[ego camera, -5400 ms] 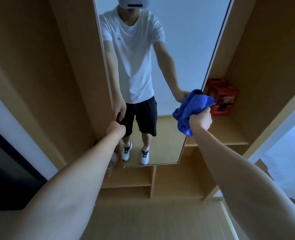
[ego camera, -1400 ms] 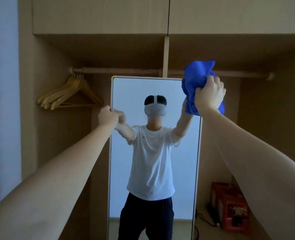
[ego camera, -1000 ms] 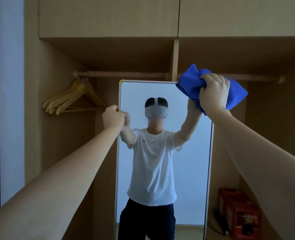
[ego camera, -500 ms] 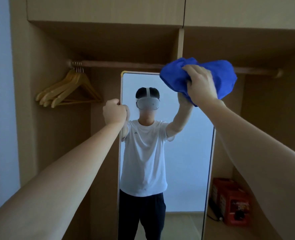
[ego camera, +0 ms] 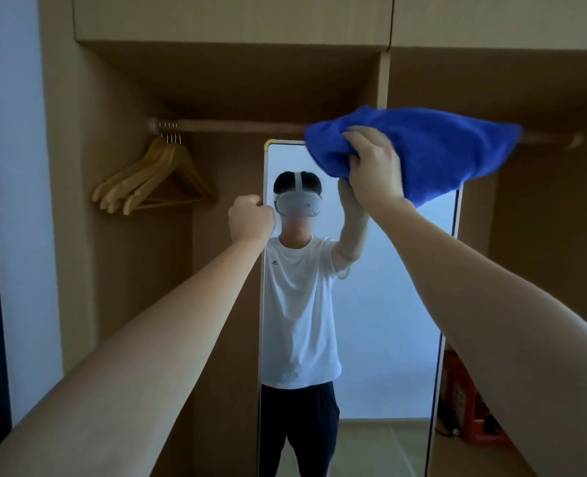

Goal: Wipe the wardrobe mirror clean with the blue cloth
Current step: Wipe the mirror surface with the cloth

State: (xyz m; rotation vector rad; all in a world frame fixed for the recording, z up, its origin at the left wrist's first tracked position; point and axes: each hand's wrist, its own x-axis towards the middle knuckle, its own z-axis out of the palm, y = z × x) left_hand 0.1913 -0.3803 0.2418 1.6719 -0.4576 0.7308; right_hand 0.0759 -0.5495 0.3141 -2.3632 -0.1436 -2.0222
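A tall narrow mirror (ego camera: 398, 304) in a pale frame stands inside the wooden wardrobe and reflects a person in a white shirt. My left hand (ego camera: 250, 220) grips the mirror's left edge near the top. My right hand (ego camera: 374, 166) grips the blue cloth (ego camera: 433, 153) and holds it against the mirror's upper part. The spread cloth hides the mirror's top right corner.
A wooden hanging rail (ego camera: 237, 126) runs above the mirror, with several wooden hangers (ego camera: 154, 180) at its left end. A red box (ego camera: 464, 407) sits on the wardrobe floor to the mirror's right. A wooden divider (ego camera: 384, 80) rises behind the mirror.
My right hand has swept the cloth leftward along the mirror's top, and the cloth has spread wider. My left hand keeps its grip on the left edge.
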